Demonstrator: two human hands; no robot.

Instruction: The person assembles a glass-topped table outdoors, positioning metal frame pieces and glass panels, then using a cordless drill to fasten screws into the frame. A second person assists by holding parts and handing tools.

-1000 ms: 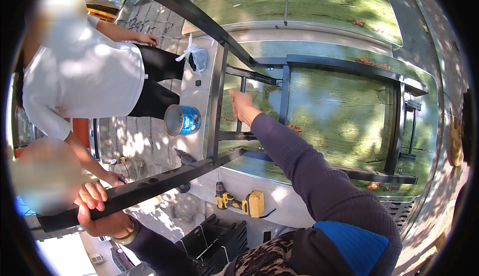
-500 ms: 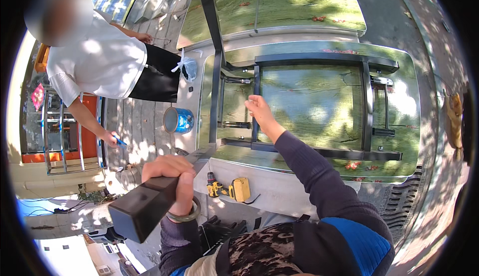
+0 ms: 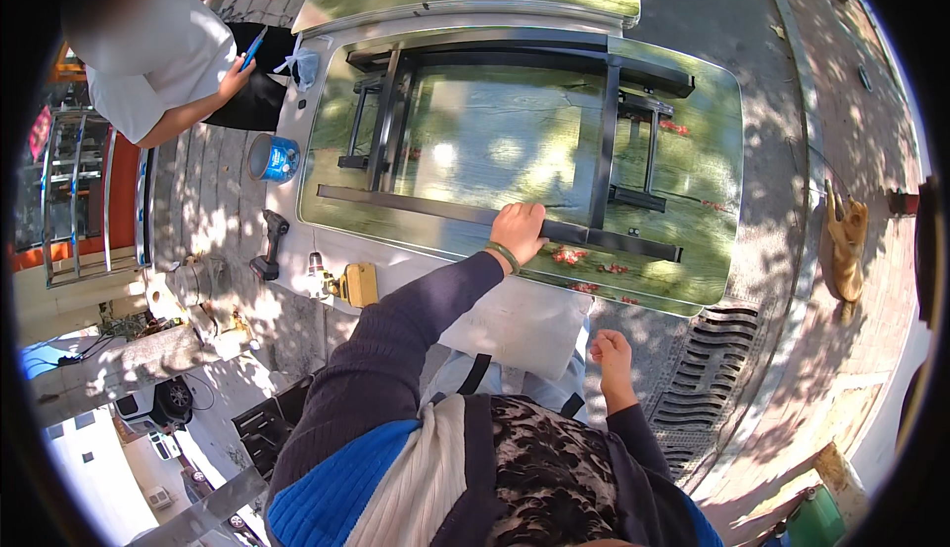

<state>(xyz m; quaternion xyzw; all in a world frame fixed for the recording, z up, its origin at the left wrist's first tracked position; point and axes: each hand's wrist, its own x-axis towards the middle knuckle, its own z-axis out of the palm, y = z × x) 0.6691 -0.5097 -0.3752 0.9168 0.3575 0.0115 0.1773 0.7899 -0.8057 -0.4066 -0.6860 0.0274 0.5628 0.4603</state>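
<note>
The left hand (image 3: 517, 232) rests palm-down on the near rail of a black metal frame (image 3: 606, 141), which lies flat on the green bench (image 3: 712, 92) — that rail runs left to right, straight ahead of the person. The grip is loose: fingers spread over the bar, not visibly wrapped round it. The right hand (image 3: 611, 351) hangs close to the body in a loose fist, holding nothing and well apart from the frame — the left is plainly nearer. A yellow tool (image 3: 360, 284) lies off to the left.
</note>
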